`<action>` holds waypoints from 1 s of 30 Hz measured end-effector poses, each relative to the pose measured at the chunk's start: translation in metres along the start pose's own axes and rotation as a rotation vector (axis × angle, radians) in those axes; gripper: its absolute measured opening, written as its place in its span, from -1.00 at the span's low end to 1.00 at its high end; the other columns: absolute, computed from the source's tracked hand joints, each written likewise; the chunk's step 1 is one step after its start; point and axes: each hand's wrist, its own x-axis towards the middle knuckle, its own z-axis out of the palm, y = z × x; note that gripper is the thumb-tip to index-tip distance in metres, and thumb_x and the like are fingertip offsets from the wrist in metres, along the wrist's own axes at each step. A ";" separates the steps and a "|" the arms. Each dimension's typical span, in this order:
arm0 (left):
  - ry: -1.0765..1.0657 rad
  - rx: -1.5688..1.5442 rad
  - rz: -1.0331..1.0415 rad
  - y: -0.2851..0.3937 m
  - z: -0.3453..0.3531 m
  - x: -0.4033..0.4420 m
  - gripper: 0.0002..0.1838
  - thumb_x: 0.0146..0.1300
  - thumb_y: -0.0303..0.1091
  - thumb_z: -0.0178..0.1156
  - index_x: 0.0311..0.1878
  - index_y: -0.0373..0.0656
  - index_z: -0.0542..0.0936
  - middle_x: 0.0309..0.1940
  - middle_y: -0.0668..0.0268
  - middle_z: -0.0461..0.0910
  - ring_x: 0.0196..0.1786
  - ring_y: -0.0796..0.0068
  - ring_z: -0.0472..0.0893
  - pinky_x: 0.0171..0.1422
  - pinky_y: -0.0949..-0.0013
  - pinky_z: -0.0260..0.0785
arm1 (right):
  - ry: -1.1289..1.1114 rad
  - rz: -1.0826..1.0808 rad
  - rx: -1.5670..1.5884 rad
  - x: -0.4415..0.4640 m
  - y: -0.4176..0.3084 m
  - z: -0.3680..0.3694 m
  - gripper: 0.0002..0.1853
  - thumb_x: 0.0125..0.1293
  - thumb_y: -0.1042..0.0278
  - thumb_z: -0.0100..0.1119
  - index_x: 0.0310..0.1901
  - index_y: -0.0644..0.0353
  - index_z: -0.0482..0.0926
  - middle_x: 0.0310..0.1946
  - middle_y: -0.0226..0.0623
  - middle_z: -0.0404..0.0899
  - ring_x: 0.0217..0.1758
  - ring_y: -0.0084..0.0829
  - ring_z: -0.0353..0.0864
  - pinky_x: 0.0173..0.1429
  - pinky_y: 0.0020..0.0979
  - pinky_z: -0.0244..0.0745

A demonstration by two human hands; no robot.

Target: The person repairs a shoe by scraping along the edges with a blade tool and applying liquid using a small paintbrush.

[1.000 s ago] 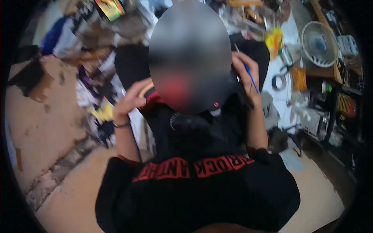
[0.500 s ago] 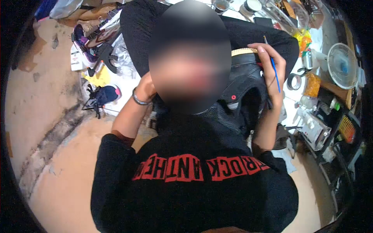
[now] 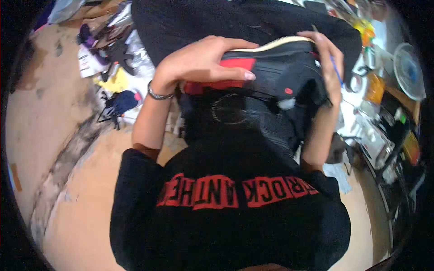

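Note:
A black bag (image 3: 280,74) with a red panel (image 3: 235,72) and a cream zipper-like edge (image 3: 289,40) rests on my lap. My left hand (image 3: 203,61) grips its upper left part, fingers over the top edge and thumb pressed on the front by the red panel. At the upper right corner, my right hand (image 3: 329,63) touches the cream edge with its fingertips. A thin blue-handled tool (image 3: 335,68) with a slim metal end is held in that hand; its tip is too blurred to identify. A small red round mark (image 3: 288,91) shows on the bag's front.
Left on the floor lie a dark blue shoe (image 3: 124,103), a yellow piece (image 3: 115,81) and clear plastic. To the right are a tape roll (image 3: 358,82), a bag of orange-brown material (image 3: 376,88), a white round basket (image 3: 409,70) and a dark rack (image 3: 398,180).
A blurred oval that covered the middle is gone, so my left hand now shows on the bag. The view has shifted slightly. My right hand keeps the blue-handled tool at the bag's edge.

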 end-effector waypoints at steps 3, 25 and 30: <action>0.113 -0.102 -0.020 -0.008 0.000 -0.013 -0.27 0.24 -0.02 0.44 0.39 -0.18 0.50 0.10 0.08 0.71 0.14 0.34 0.68 0.27 0.30 0.47 | 0.003 0.138 0.073 -0.001 -0.009 0.001 -0.57 0.56 0.08 0.03 -0.05 0.32 0.72 -0.23 -0.32 0.73 -0.13 -0.51 0.66 0.06 -0.51 0.48; -0.039 -0.108 -0.070 0.047 -0.006 0.022 -0.24 0.17 0.04 0.45 0.29 -0.33 0.54 0.04 0.06 0.71 0.06 0.37 0.67 0.24 0.30 0.48 | 0.106 -0.192 -0.052 -0.012 -0.014 0.011 -0.58 0.54 0.10 0.07 -0.17 0.34 0.73 -0.38 -0.13 0.74 -0.30 -0.43 0.72 -0.09 -0.45 0.54; -0.095 -0.101 -0.055 0.037 -0.005 0.042 -0.22 0.20 0.10 0.44 0.28 -0.36 0.51 -0.06 0.03 0.71 0.00 0.29 0.68 0.18 0.26 0.50 | 0.166 -0.139 0.006 -0.014 -0.032 0.022 -0.55 0.54 0.07 0.08 -0.20 0.36 0.72 -0.42 -0.12 0.72 -0.34 -0.42 0.71 -0.14 -0.43 0.54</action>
